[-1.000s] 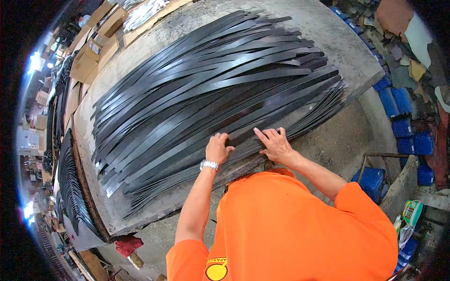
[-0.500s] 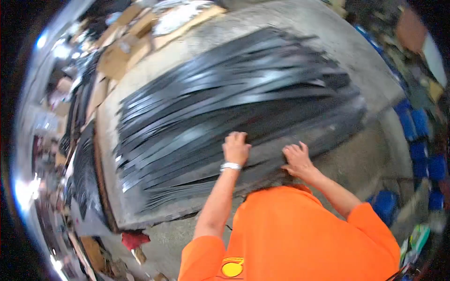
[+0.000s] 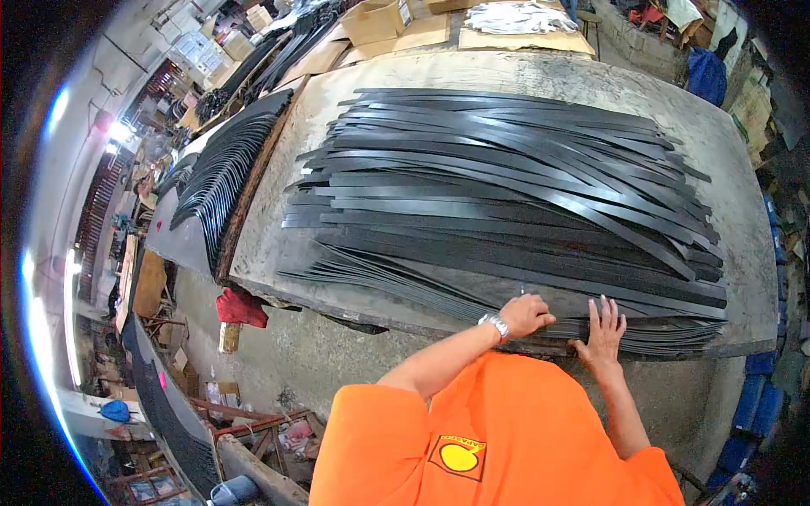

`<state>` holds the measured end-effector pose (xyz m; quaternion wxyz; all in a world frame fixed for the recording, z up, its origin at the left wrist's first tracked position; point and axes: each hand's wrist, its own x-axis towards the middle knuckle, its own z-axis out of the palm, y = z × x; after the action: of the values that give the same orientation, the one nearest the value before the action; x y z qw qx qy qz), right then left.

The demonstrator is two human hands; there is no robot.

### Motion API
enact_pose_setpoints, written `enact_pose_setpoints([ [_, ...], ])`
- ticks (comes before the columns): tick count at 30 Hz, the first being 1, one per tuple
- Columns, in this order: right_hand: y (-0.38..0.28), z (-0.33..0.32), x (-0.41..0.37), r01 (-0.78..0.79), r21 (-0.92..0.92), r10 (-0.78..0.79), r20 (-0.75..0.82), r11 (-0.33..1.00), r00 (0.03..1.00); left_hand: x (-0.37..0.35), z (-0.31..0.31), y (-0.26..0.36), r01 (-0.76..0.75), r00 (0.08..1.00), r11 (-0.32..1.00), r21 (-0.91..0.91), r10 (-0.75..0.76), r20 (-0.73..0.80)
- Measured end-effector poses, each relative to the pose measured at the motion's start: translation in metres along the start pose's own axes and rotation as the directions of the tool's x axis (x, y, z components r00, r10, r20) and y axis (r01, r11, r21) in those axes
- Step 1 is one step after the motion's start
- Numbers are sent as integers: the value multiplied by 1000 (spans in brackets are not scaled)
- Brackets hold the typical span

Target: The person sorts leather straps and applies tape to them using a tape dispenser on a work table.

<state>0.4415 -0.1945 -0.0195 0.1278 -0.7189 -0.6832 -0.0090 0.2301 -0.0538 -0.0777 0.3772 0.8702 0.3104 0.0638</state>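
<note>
Long flat black strips (image 3: 472, 169) lie in a loose, overlapping layer on a worn table. Along the near edge, a bunch of narrower-looking strips (image 3: 396, 282) is fanned out at its left end and gathered towards the right. My left hand (image 3: 529, 314), with a silver watch (image 3: 494, 325) on its wrist, rests on this bunch with fingers curled; what is under them is hidden. Just to its right, my right hand (image 3: 604, 333) lies on the strips at the near edge, fingers spread and stretched forward.
Left of the table (image 3: 278, 253), a lower surface carries a row of fanned black strips (image 3: 224, 169). A red cloth (image 3: 241, 307) hangs by the table's near left corner. At the back are a cardboard box (image 3: 374, 21) and a whitish pile (image 3: 519, 17). Blue items (image 3: 751, 413) stand right.
The view has turned and steadied, so the table now appears more level. My hands are now at the near edge, closer together; the near strips show as a fanned bunch.
</note>
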Motion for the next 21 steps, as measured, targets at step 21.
enact_pose_setpoints([
  [21, 9, 17, -18, -21, 64, 14, 114, 998, 993, 38, -38, 0, 144, 966, 903, 406, -40, -255],
])
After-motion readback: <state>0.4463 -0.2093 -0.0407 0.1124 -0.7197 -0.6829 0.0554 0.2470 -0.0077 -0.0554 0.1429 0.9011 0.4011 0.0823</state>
